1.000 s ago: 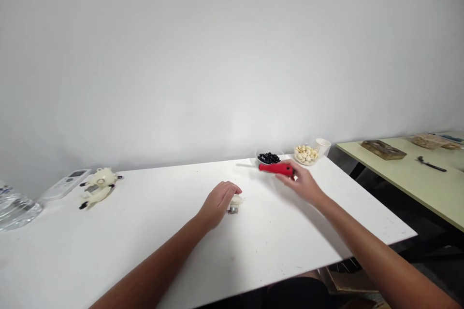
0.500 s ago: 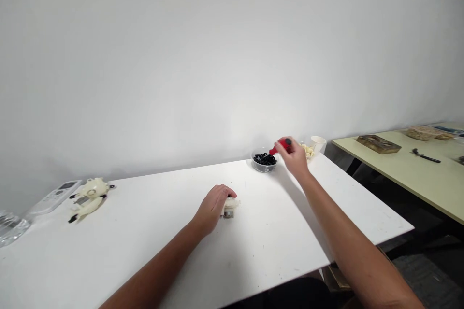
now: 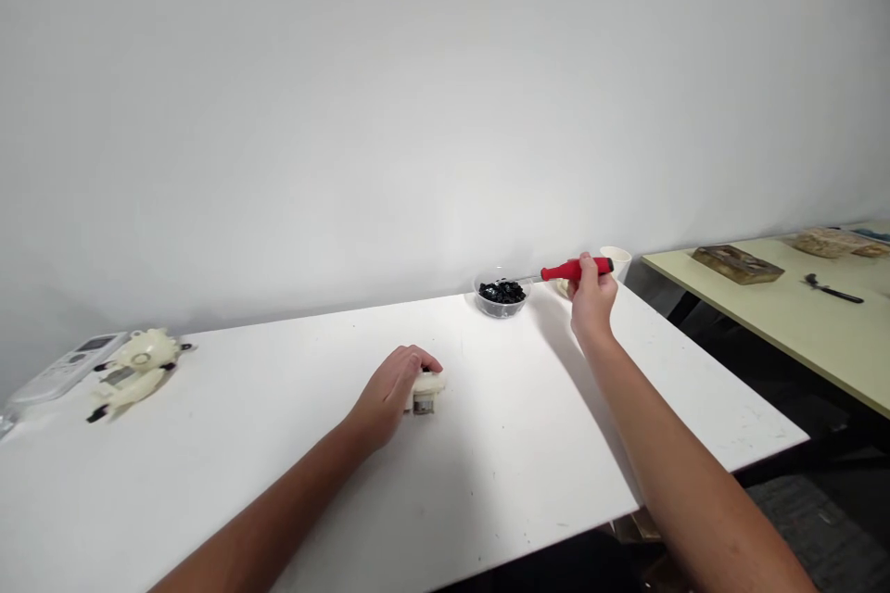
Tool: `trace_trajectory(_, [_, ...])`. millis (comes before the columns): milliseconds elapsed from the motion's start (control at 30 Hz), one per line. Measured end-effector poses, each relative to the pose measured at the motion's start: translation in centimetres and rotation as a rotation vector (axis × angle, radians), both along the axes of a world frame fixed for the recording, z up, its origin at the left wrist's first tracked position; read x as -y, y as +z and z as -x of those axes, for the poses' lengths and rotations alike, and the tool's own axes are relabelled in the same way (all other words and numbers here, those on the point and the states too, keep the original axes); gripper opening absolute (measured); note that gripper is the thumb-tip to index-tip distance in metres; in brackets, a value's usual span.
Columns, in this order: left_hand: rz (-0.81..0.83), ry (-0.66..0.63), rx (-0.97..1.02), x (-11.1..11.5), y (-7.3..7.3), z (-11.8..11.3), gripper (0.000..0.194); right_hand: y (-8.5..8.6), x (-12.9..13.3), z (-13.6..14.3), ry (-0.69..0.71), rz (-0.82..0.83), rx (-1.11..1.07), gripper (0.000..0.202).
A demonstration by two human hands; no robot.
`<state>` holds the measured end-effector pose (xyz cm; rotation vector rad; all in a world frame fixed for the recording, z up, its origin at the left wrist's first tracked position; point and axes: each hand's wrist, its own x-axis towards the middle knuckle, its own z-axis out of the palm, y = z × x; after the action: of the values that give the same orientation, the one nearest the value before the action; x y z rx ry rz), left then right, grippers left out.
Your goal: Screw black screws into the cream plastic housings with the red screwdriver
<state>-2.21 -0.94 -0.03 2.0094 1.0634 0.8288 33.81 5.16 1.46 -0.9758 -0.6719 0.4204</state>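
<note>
No readable text, no legible labels, brands or numbers

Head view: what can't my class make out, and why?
In the head view:
Cream part: partly covered by the left hand.
Tip of red tool: too small to tell if touching black pieces.
Pale pieces: partly behind the right hand.
Clear object: cut off by left edge.

Probable assembly workshop, shown by a screwdriver (image 3: pixel 558 271) above the table (image 3: pixel 542 445), a bowl (image 3: pixel 502 310) of black pieces (image 3: pixel 503 292) at its far edge, cream parts (image 3: pixel 146 352) on its left and a bench (image 3: pixel 765 306) to its right
</note>
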Motion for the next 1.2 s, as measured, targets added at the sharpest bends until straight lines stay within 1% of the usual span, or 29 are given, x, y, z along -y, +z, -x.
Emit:
trace_trajectory(100, [0.001,0.038,-0.01,-0.2,-0.3,0.0,0.054,0.1,-0.2,-0.3,0.081,-0.004,-0.131,0.04])
trace_trajectory(200, [0.041,0.083,0.01,-0.4,-0.5,0.0,0.055,0.2,0.0,0.4,0.249,0.018,-0.192,0.041])
trace_trajectory(300, [0.064,0.125,0.056,-0.4,-0.5,0.1,0.053,0.3,0.6,2.2,0.454,0.062,-0.267,0.041])
trace_trajectory(367, [0.064,0.128,0.093,-0.3,-0.3,0.1,0.051,0.3,1.2,3.9,0.565,0.105,-0.309,0.04])
trace_trajectory(433, [0.089,0.114,0.141,-0.2,-0.1,0.0,0.046,0.2,1.8,5.5,0.65,0.139,-0.325,0.039])
trace_trajectory(500, [0.131,0.101,0.188,-0.1,0.0,0.0,0.04,0.0,2.5,6.9,0.7,0.164,-0.311,0.04])
trace_trajectory(600, [0.17,0.125,0.22,-0.4,-0.3,0.1,0.034,-0.4,3.2,8.3,0.7,0.2,-0.252,0.04])
trace_trajectory(767, [0.132,0.324,0.206,-1.7,-1.3,0.6,0.03,-0.9,3.8,9.5,0.639,0.233,-0.152,0.041])
trace_trajectory(833, [0.126,0.35,0.173,-2.1,-1.4,0.9,0.031,-1.1,3.8,9.7,0.631,0.237,-0.132,0.042])
trace_trajectory(900, [0.117,0.33,0.122,-2.1,-1.4,1.0,0.032,-1.2,3.8,9.8,0.629,0.239,-0.125,0.043])
trace_trajectory(1067, [0.045,0.202,-0.021,-1.9,-0.8,0.8,0.03,-1.1,3.8,9.7,0.624,0.22,-0.132,0.043])
trace_trajectory(1200, [-0.027,0.155,-0.131,-2.1,-0.9,1.0,0.029,-1.0,3.8,9.4,0.606,0.205,-0.147,0.042])
